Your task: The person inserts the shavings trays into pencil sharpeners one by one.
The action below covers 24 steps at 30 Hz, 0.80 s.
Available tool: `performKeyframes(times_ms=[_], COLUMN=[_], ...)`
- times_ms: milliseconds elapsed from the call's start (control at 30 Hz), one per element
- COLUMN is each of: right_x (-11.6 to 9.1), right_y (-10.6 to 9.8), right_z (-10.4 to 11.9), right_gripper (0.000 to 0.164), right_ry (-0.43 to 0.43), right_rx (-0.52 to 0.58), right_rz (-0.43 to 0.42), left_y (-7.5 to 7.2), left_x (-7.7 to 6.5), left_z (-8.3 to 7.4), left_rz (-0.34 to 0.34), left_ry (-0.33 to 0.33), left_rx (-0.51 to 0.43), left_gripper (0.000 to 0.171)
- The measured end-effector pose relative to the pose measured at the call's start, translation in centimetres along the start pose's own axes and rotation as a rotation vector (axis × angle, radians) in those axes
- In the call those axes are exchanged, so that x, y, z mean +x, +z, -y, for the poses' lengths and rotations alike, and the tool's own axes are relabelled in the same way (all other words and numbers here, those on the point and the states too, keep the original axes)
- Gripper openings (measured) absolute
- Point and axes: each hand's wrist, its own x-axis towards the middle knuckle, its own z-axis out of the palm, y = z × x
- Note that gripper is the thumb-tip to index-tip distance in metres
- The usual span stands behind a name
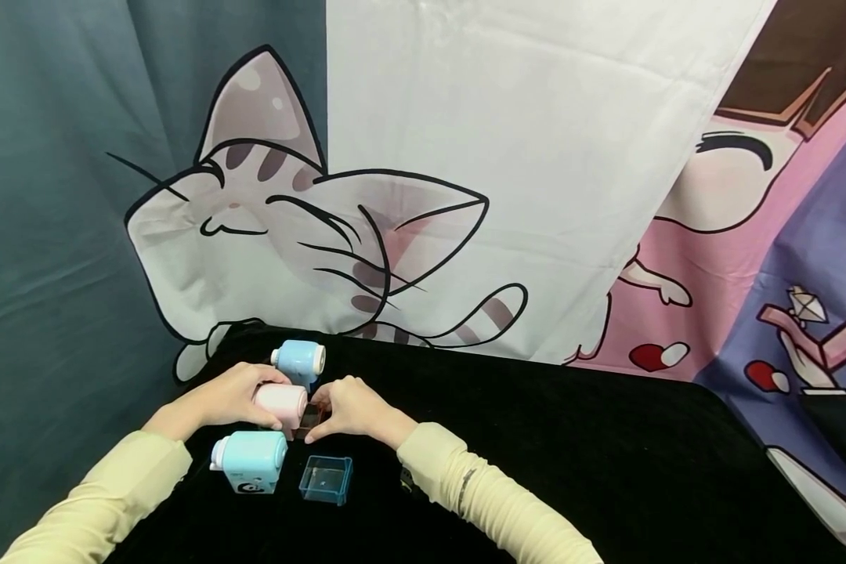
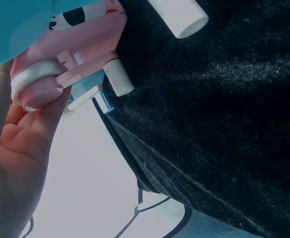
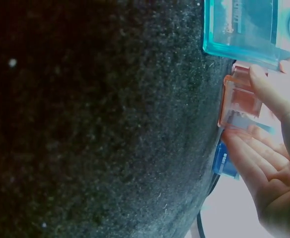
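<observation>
My left hand (image 1: 238, 395) grips a pink crank pencil sharpener (image 1: 282, 401) from its left side. In the left wrist view its panda print and the white handle (image 2: 117, 78) of its crank show. My right hand (image 1: 352, 406) pinches a clear reddish shavings drawer (image 3: 242, 101) between thumb and fingers, right up against the sharpener's front. How far the drawer sits inside is hidden. Nearer to me stands a turquoise pencil sharpener (image 1: 254, 458), with a clear blue-green drawer (image 1: 327, 479) lying apart to its right.
Behind the pink one stands a blue pencil sharpener (image 1: 301, 359), and a blue drawer (image 3: 226, 159) shows there in the right wrist view. A small dark object (image 1: 406, 479) is partly covered by the right sleeve. Black cloth (image 1: 571, 454) covers the table; printed curtains (image 1: 536, 157) hang behind.
</observation>
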Motion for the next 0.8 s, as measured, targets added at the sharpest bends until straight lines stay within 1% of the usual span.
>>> performKeyframes(times_ms=[200, 367, 567, 667, 800], right_x=[0.1, 0.0, -0.27, -0.37, -0.39], right_y=[-0.19, -0.33, -0.49, -0.56, -0.49], right_z=[0.31, 0.38, 0.16, 0.11, 0.16], right_gripper=[0.052, 0.058, 0.064, 0.061, 0.052], right_ry=[0.014, 0.015, 0.039, 0.047, 0.038], right_rx=[0.008, -0.001, -0.001, 0.017, 0.03], right_rz=[0.005, 0.014, 0.007, 0.009, 0.019], left_y=[-0.06, -0.09, 0.1, 0.18, 0.26], left_x=[0.1, 0.18, 0.29, 0.28, 0.23], left_z=[0.08, 0.09, 0.14, 0.31, 0.49], left_rz=[0.009, 0.02, 0.017, 0.02, 0.023], left_ry=[0.005, 0.007, -0.017, -0.024, -0.029], left_rx=[0.012, 0.028, -0.002, -0.003, -0.001], left_gripper=[0.052, 0.052, 0.05, 0.05, 0.05])
